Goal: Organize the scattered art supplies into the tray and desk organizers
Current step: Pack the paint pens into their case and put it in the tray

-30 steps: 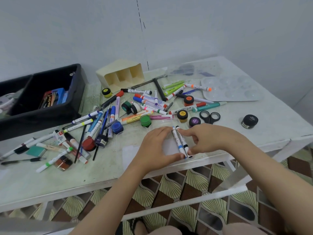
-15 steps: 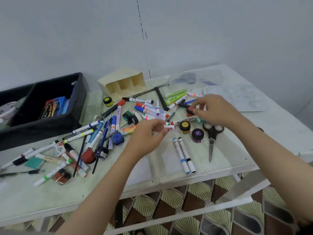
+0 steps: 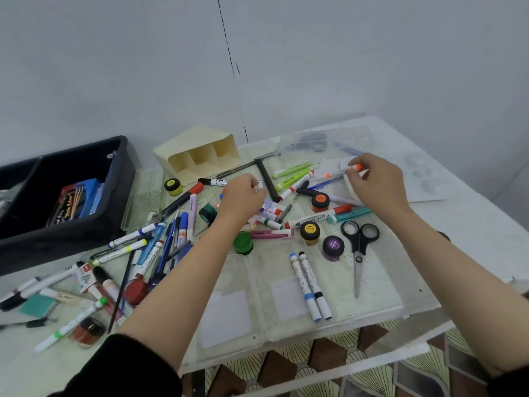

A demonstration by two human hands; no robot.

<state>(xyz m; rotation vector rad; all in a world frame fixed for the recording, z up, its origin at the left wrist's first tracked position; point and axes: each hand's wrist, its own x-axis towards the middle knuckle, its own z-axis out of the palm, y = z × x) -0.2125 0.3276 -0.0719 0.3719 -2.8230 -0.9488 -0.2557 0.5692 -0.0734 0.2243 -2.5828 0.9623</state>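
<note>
Both hands are reaching over the pile of art supplies on the tabletop (image 3: 472, 230). The left hand (image 3: 242, 196) is curling its fingers round the end of a white marker (image 3: 260, 184) in the middle of the pile, and only that end is showing. The right hand (image 3: 375, 181) is pinching an orange marker (image 3: 340, 172) between thumb and fingertips, further back and to the right, just beside the green highlighters (image 3: 292, 169).

A clear tray (image 3: 372, 310) is sitting at the near edge of the tabletop. A blue pen (image 3: 305, 285) and a black pen (image 3: 316, 285) are lying side by side in its middle compartment, touching. Scissors (image 3: 359, 245) are lying in the compartment to their right, blades pointing toward the person. A yellow pot (image 3: 309, 232) and a purple pot (image 3: 333, 247) are standing near the tray's far rim; whether they are inside it I cannot tell.

A cream organizer (image 3: 200, 156) is lying on its side behind the pile, its three compartments opening toward the camera. A black bin (image 3: 71, 224) is sitting at the left, holding a blue box (image 3: 77, 199). More markers, pens and brushes are lying scattered between the bin and the left arm.
</note>
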